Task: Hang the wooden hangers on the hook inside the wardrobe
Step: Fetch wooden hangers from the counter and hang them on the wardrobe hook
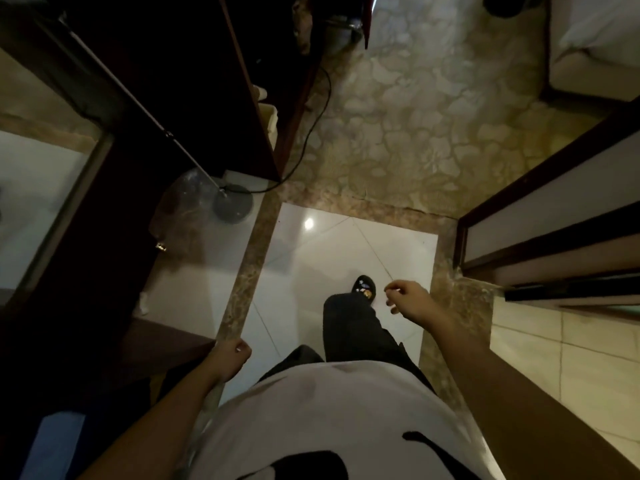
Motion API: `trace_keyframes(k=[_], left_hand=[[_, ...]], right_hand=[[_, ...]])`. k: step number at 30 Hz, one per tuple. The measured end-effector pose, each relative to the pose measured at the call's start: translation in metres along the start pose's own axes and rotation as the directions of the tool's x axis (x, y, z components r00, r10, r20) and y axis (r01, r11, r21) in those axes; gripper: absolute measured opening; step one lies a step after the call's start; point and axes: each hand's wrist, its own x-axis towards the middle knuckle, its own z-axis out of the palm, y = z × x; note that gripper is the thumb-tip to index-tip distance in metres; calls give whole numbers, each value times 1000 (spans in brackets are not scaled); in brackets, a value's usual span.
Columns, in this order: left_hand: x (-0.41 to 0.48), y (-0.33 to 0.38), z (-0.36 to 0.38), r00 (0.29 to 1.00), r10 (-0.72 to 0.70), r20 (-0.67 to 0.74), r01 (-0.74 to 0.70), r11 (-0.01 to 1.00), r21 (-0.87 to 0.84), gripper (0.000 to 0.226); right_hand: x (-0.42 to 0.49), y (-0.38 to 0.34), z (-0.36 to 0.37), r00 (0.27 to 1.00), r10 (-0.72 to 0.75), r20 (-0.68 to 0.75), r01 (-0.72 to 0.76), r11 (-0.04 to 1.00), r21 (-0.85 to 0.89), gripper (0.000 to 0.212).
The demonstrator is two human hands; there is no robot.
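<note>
Saw no hangers or hook. Dark cabinet along floor's left edge looked like the wardrobe. Left grip curled closed, nothing visible in it; right grip loosely curled, empty. Needed to find hangers first, then take them by the necks. Clear bag by lamp base: contents unreadable.

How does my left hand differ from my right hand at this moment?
The left hand sits close to the body, fingers curled into a fist; the right hand reaches further forward, fingers only loosely curled. The left hand lies over the marble floor border, the right hand over the white tiles. Both hands are bare, and neither holds a hanger.
</note>
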Motion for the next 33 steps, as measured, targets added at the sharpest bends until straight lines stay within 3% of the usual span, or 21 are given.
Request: trace_keyframes(k=[6, 11, 16, 24, 30, 33], left_hand=[[32, 162, 8, 987, 141, 71, -152, 972, 182, 25], [50, 299, 16, 951, 295, 96, -308, 937, 165, 12], [66, 388, 24, 917, 370, 151, -395, 897, 200, 25], [127, 428, -18, 969, 220, 115, -239, 951, 195, 19], [168, 445, -75, 999, 44, 1, -43, 991, 130, 15], [184, 475, -95, 999, 34, -21, -32, 994, 100, 14]], right_hand=[[38, 34, -97, 983, 182, -41, -177, 980, 94, 27], [61, 48, -166, 969, 233, -83, -222, 967, 122, 26], [92, 42, -212, 964, 257, -68, -248, 962, 115, 23], [180, -31, -257, 974, 225, -10, -223, 971, 83, 26], [262, -136, -296, 994, 50, 94, -49, 999, -8, 27], [296, -186, -323, 996, -58, 71, 58, 998, -4, 28]])
